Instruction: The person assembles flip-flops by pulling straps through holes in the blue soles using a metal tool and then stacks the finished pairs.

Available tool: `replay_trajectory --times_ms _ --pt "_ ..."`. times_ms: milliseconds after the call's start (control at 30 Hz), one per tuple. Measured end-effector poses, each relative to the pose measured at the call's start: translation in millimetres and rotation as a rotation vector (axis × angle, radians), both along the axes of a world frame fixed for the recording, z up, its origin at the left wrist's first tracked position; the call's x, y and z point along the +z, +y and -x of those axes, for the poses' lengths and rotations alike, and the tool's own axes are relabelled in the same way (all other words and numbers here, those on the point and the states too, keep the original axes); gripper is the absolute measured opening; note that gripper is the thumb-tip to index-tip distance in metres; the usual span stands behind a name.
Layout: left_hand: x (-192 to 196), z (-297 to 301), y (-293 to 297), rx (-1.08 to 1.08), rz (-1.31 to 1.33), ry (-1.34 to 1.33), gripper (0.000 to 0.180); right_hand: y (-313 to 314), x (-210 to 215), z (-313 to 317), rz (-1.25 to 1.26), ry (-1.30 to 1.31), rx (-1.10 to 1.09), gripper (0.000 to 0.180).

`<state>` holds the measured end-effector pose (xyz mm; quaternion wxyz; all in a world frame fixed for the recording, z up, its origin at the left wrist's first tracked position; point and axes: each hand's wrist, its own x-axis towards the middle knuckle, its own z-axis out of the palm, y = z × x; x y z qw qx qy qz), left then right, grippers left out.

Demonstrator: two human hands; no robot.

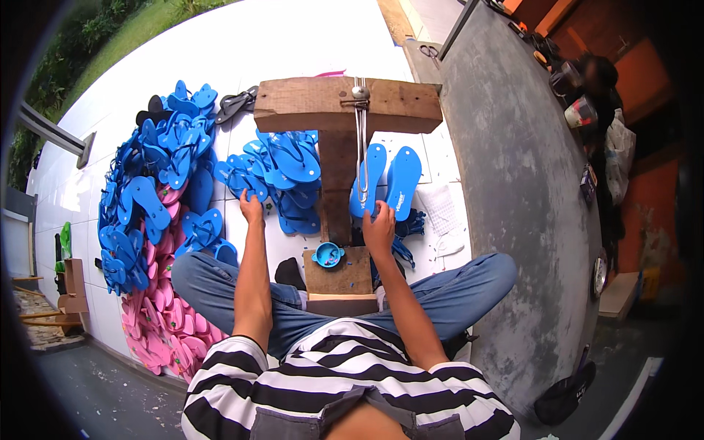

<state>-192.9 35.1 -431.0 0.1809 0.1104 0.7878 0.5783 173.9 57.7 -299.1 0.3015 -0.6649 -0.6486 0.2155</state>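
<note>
My left hand (pixel 253 207) reaches to the near edge of a blue flip-flop (pixel 240 176) left of a wooden stand; its fingers look apart at that edge. My right hand (pixel 379 227) is at the near end of a blue flip-flop sole (pixel 372 170), fingers closed on it. Alongside lies a second blue sole (pixel 403 176); no straps show on either. A long thin metal tool (pixel 361 139) runs down from the stand's crossbeam (pixel 301 105) over the first sole. Several blue flip-flops with straps (pixel 293 158) are piled between my left hand and the stand's post (pixel 337 183).
A big heap of blue flip-flops (pixel 150 198) and pink ones (pixel 165 323) spreads at the left. A small blue bowl (pixel 328 254) stands on the stand's wooden base (pixel 339 277) between my legs. Blue straps (pixel 405 246) and a white paper (pixel 438 211) lie right. A grey ledge (pixel 513 183) borders the tiles.
</note>
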Motion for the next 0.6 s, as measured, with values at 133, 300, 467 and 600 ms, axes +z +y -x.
replay_trajectory --times_ms 133,300,467,600 --pt "84.5 -69.5 17.4 -0.136 -0.155 -0.025 0.038 39.3 -12.6 25.3 0.086 -0.216 0.021 0.068" --pt "172.9 -149.2 -21.7 -0.406 -0.18 0.238 0.032 53.7 -31.9 44.9 0.176 -0.361 0.027 0.073" --pt "203.4 -190.4 -62.3 -0.582 -0.213 0.102 0.025 48.8 -12.6 28.8 0.242 0.071 -0.032 0.086" --pt "231.1 -209.4 -71.9 -0.799 -0.233 -0.118 0.04 -24.9 37.8 -3.2 0.274 0.51 0.089 0.1"
